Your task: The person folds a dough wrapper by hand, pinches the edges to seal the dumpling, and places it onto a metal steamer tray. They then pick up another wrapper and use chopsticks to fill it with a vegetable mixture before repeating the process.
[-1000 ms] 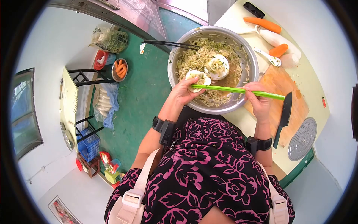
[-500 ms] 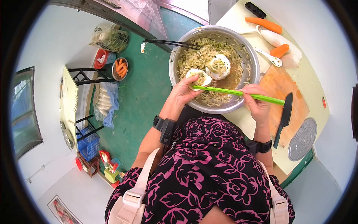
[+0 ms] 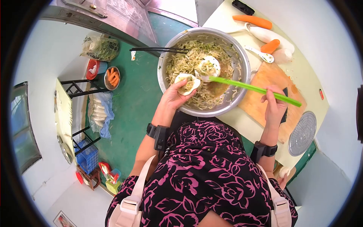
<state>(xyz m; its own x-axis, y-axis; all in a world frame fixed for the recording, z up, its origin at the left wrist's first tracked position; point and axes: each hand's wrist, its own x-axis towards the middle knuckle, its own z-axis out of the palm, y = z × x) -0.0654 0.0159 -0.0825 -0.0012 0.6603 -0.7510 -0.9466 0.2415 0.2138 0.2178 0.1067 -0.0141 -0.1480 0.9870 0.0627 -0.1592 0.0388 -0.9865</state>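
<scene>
Big metal bowl of shredded filling sits at the left edge of the surface, and this looks like the stuffing step. The left hand cups a part-filled dough wrapper over the bowl's near rim, grip curled under it. Right hand is pinched on the green chopsticks, tips by a second wrapper mid-bowl; the next move calls for a small pinch of filling carried across cleanly.

Green chopsticks bright lime. Dumpling wrapper pale white. Shredded filling yellow-green. Bowl silver steel. Black chopsticks on rim. Carrot orange, radish white. Cutting board light brown wood. Floor green. Dress black, pink rose print. Wristband black.
</scene>
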